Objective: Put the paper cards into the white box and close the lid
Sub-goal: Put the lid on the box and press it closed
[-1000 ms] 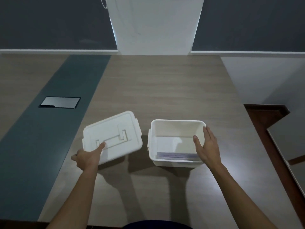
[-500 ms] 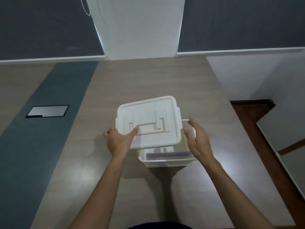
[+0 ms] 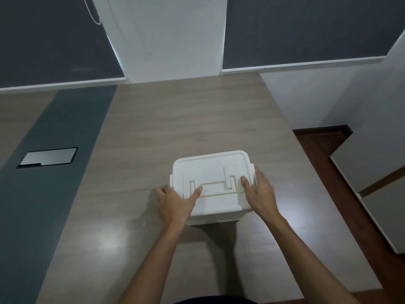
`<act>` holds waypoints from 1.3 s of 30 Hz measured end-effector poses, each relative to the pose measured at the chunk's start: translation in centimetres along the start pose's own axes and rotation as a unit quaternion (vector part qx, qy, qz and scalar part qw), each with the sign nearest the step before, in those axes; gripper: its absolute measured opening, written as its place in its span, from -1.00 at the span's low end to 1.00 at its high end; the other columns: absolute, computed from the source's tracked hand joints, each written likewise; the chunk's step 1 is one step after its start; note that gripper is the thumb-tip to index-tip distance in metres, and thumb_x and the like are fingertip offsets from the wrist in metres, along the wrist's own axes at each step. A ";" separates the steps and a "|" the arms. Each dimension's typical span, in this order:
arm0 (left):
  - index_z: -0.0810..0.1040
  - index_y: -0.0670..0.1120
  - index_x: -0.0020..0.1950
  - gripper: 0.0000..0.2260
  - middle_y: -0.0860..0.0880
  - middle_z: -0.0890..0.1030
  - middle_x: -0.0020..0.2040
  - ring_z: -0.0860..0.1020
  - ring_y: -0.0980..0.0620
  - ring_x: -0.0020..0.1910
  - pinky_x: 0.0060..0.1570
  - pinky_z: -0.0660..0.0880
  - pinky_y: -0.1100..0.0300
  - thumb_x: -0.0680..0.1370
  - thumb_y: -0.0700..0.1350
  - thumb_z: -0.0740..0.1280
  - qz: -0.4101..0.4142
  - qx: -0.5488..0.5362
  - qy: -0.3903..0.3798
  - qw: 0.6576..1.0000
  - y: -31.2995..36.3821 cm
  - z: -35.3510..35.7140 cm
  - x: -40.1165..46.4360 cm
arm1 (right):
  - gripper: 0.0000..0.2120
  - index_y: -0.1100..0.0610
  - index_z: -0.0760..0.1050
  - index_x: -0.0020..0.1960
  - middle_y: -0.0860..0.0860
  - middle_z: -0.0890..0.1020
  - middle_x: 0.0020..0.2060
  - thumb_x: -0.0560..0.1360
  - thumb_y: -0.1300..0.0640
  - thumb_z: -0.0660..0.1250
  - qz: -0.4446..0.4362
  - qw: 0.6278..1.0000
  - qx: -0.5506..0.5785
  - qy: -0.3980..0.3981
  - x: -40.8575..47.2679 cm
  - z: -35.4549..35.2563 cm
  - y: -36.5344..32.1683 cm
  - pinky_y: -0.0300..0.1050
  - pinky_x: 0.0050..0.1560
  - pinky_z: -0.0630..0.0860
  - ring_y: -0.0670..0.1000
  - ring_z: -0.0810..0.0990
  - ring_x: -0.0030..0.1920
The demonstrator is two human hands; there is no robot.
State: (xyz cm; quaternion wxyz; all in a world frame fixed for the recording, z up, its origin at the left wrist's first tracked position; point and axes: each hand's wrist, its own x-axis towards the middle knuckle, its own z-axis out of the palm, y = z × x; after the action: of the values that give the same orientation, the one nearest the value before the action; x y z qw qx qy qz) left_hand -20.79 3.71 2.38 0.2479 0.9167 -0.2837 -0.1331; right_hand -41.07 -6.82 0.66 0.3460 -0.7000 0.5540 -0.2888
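Note:
The white lid [image 3: 210, 172] with its recessed handle lies on top of the white box [image 3: 217, 217], covering the opening. My left hand [image 3: 177, 200] grips the lid's near left corner, thumb on top and fingers down the side. My right hand [image 3: 258, 191] holds the lid's right edge, thumb on top and fingers over the side latch. The paper cards are hidden inside the box.
The box stands on a wood-grain table [image 3: 175, 128]. A dark teal strip [image 3: 54, 172] runs along the left with a metal cable hatch [image 3: 49, 159] set in it. The table's right edge [image 3: 324, 194] drops to a dark brown floor.
My left hand carried the lid from the table at the left over the box and set it down on it. My right hand moved from the box rim onto the lid's right edge.

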 end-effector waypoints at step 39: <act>0.05 -0.01 0.56 -0.15 -0.07 0.24 0.53 0.30 -0.12 0.45 0.33 0.34 -0.06 0.42 0.35 0.28 0.007 -0.109 -0.078 0.991 -2.0 3.2 3.8 | -0.14 -0.02 0.01 0.55 0.05 0.51 0.32 0.42 -0.37 0.25 0.140 0.989 0.015 -0.045 3.2 2.4 2.0 0.12 0.24 0.45 0.14 0.50 0.27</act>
State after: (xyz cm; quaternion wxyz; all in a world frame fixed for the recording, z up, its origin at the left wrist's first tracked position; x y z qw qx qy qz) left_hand -18.03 1.71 -1.77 0.3247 0.8691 -0.2920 -0.2323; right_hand -39.61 -9.84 -2.28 0.4176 -0.6228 0.6260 -0.2142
